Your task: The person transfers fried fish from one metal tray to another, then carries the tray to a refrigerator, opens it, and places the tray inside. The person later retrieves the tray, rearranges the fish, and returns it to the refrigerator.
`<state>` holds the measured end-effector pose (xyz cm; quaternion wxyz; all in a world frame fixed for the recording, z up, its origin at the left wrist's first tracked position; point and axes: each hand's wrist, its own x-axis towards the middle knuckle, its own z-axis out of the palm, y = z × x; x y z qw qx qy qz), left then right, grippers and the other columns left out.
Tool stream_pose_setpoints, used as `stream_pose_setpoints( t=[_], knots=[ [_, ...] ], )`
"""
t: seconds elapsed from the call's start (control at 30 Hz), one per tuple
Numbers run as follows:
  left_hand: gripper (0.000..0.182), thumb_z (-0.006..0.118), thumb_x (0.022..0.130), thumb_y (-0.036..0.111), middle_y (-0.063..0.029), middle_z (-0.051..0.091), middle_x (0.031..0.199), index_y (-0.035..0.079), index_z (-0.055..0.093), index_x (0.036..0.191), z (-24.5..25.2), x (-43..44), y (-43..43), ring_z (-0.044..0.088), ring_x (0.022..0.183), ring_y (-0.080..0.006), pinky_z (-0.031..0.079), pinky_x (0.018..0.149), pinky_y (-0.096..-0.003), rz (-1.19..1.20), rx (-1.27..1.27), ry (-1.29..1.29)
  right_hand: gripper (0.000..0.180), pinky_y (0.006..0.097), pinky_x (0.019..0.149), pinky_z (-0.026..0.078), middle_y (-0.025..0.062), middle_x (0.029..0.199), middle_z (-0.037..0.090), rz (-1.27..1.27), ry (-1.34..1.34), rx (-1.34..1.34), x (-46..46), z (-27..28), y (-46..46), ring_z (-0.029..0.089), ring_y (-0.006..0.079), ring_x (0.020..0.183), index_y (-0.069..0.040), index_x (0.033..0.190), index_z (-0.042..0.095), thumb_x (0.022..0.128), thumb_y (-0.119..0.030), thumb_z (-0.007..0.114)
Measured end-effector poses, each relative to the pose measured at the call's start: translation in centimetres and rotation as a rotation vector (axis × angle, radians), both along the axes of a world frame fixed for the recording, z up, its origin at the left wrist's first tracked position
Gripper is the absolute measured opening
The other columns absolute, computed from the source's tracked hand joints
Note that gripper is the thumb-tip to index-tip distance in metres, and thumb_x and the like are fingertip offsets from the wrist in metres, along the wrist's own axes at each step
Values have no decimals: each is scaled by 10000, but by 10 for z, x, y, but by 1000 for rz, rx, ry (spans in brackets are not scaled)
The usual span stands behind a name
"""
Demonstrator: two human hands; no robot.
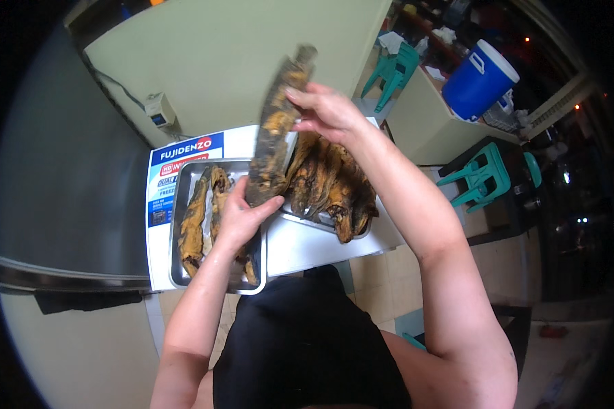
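Note:
A long, browned whole fish [276,133], fried or dried by its look, is held up between my two hands. My left hand [243,214] grips its lower end, while my right hand [320,110] grips it near the upper end, which is slightly blurred. Below my left forearm lies a rectangular metal tray [172,230] with several similar fish [192,230] set lengthwise. Partly hidden behind the held fish and my right arm, a second metal tray [317,225] holds a pile of browned fish [332,179].
Both trays rest on a white chest freezer lid [297,245] bearing printed stickers. A grey refrigerator [71,179] stands at left, and a pale wall [225,61] with a boxed electrical device [159,110] is behind. Farther right are green plastic stools [483,176] and a blue cooler [478,79].

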<state>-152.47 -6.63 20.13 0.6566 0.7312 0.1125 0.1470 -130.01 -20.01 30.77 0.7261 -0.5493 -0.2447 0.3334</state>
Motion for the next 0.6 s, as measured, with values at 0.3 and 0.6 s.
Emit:
stream_pose_setpoints(
  t=[0.3,0.6],
  knots=[
    [612,902,787,266,-220,773,1096,-51,636,1239,-31,70,-49,760,1028,-317,574,936,-398,15,425,295,505,329,696,608,118,1195,708,-298,36,-419,58,-114,-41,699,224,1010,-8,1361,594,968,-272,771],
    [539,842,832,254,-233,750,1103,7,632,1262,-27,80,-69,725,1046,-409,569,894,-461,32,764,353,718,334,626,589,180,1127,689,-272,-354,-744,58,-138,-58,709,207,820,43,1464,537,836,-151,825]
  ],
)
